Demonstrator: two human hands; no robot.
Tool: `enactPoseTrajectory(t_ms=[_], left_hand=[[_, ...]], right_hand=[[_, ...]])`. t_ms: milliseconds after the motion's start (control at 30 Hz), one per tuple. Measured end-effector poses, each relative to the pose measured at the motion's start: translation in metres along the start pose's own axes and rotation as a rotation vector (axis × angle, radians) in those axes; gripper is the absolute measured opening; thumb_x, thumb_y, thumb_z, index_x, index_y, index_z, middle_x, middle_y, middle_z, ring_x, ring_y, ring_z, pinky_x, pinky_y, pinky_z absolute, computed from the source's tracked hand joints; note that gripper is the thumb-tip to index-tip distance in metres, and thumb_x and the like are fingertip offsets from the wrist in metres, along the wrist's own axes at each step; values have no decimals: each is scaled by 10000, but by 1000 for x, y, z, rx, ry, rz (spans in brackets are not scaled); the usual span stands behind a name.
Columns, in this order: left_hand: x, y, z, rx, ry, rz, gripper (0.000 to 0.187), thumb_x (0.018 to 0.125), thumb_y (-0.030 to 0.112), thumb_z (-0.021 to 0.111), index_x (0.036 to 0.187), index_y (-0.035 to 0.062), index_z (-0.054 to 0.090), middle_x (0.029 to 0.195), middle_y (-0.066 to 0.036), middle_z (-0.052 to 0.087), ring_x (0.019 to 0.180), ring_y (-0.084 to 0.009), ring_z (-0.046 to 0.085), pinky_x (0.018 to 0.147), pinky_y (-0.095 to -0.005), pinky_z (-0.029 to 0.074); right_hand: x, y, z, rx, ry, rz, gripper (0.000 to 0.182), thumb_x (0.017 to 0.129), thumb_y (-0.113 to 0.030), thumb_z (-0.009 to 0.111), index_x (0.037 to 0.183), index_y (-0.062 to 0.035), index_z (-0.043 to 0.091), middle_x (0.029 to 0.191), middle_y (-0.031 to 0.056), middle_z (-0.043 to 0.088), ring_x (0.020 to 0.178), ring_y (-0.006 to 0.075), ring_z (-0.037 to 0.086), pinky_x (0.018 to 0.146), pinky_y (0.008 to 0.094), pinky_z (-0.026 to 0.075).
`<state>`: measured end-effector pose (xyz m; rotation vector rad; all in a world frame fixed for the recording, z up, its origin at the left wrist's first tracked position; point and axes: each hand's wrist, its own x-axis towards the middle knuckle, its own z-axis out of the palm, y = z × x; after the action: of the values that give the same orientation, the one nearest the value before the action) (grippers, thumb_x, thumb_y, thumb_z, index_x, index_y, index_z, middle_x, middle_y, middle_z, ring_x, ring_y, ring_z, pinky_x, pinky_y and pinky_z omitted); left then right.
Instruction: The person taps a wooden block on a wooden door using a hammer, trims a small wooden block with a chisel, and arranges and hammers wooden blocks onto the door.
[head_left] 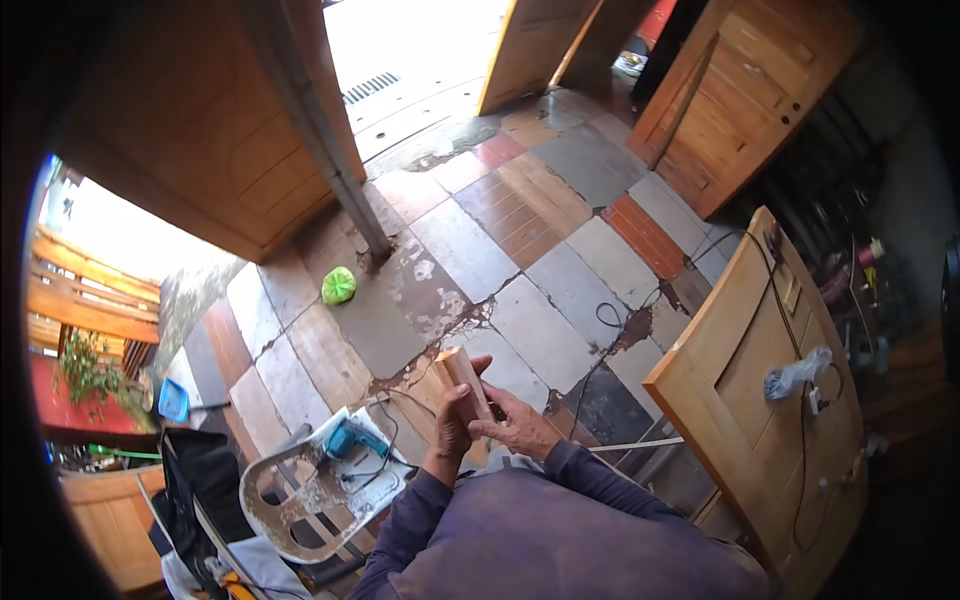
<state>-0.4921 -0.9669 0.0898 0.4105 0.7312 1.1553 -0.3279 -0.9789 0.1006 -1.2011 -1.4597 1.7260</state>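
Note:
A short wooden block (464, 385) is held in front of the body, tilted, with its pale end up and to the left. My left hand (453, 425) is closed around its left side. From the right, my right hand (518, 425) rests with its fingers against the block's lower part; those fingers are bent and partly hidden. Left of the hands, a teal power tool (352, 438) lies on a worn white plastic chair (270, 515).
A wooden door panel (740, 400) with a cable and a plastic bag leans at the right. A green bag (339, 285) sits on the patchwork tile floor (480, 240). A metal post (325, 140) stands ahead. A black bag (205, 480) is at lower left.

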Motion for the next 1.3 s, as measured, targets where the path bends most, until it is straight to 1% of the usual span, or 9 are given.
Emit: enactPoseTrajectory(t_ms=[33,200,300,500,633,800,1100,1133,1300], left_hand=[[13,0,13,45,-28,-44,822,859,472,718,1487,-7,492,1355,-143,579,1051,-194,639,903,-372,563],[92,-23,21,17,-195,-230,646,920,347,771,1394,-22,534,1310,-166,618,1184,-268,649,1017,-423,551],[136,-38,20,62,-113,-341,592,915,329,784,1319,-40,559,1263,-183,658,1149,-288,675,996,-438,568],[239,8,33,68,-75,-238,481,941,346,739,1260,24,576,1177,-152,680,1109,-282,668,989,-432,551],[330,44,-16,78,7,-256,367,931,357,764,1099,66,618,938,-53,659,876,-216,674,835,-367,564],[442,54,-58,530,135,-157,300,897,280,767,1025,62,606,780,-27,561,592,-194,582,591,-348,517],[590,-17,-29,1163,215,-293,378,816,208,721,1105,-26,651,841,-36,534,669,-196,517,641,-360,459],[601,-28,-36,1263,230,-257,464,796,335,812,1047,-38,696,841,-75,620,683,-218,564,672,-405,493],[658,-71,5,1745,153,-415,508,776,360,842,1060,-34,694,859,-86,642,706,-222,582,692,-414,503]], right_hand=[[1,1,-14,-55,69,12,759,939,-351,810,1543,-19,492,1427,172,607,1237,242,649,1035,368,534],[14,16,-69,118,239,66,741,878,-343,857,1453,16,560,1361,188,663,1233,250,664,1049,373,524],[32,-1,-96,-221,346,81,665,915,-355,823,1427,-1,590,1273,163,707,1163,236,700,1005,356,545],[112,5,-139,-322,387,79,970,866,-678,757,1564,-63,483,1428,227,596,1301,366,602,1092,448,485],[142,-11,-190,-313,637,-13,877,923,-637,718,1581,-109,477,1380,192,635,1263,324,634,1062,441,516],[128,-28,-265,-106,1069,-48,738,981,-506,725,1529,-55,523,1289,172,697,1108,248,720,947,361,575],[106,-2,-464,114,1612,-79,485,1017,-265,747,1442,-69,616,1135,74,742,1041,118,696,927,270,549],[104,-2,-488,89,1663,-150,484,1015,-262,749,1439,-69,617,1112,73,743,967,111,687,869,275,560],[95,-7,-586,91,1775,-299,477,1017,-256,746,1433,-60,620,1090,65,736,896,98,666,812,275,565]])
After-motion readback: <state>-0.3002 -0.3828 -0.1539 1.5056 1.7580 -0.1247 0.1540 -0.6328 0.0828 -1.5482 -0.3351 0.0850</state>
